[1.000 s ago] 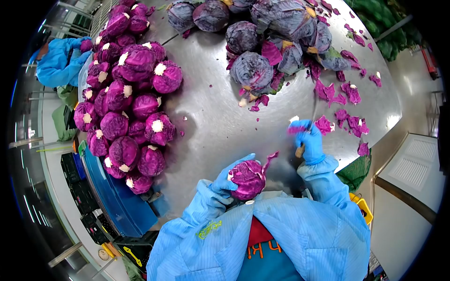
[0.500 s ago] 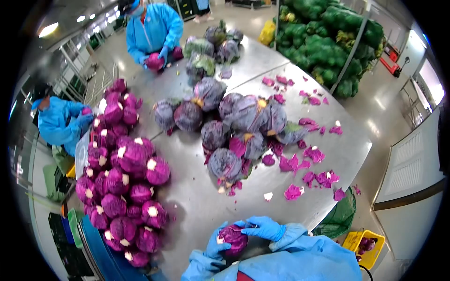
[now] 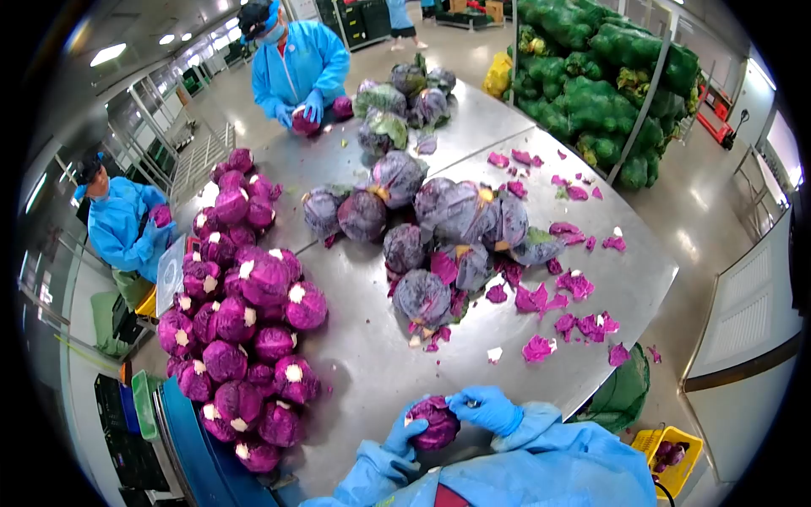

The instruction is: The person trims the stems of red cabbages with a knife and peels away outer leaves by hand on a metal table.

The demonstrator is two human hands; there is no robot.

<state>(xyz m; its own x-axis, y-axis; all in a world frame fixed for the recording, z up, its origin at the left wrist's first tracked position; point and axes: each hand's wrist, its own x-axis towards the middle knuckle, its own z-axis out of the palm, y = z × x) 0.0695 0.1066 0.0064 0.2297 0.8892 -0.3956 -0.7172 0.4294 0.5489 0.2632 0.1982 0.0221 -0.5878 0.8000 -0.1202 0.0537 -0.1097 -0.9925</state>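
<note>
A purple cabbage [image 3: 435,422] is held near the table's front edge. My left hand [image 3: 404,433], in a blue glove, is wrapped round its left side. My right hand [image 3: 488,410], also gloved, is at its upper right, with the fingers pinched together; something small and dark shows at the fingertips, too small to name. To the left rises a pile of peeled purple cabbages [image 3: 226,361] with white cut stems. Beyond my hands lie unpeeled cabbages [image 3: 422,297] with dull outer leaves.
Leaf scraps [image 3: 538,348] lie on the right of the metal table [image 3: 372,338]. A yellow basket [image 3: 694,456] stands at the lower right. Green net sacks [image 3: 591,101] are stacked behind. Two people in blue coats [image 3: 300,68] handle cabbages at the far left. Blue bins stand at the lower left.
The view has tilted up, showing more of the room. My right hand has come from the right to the cabbage. The loose leaf that stuck up from the cabbage no longer shows.
</note>
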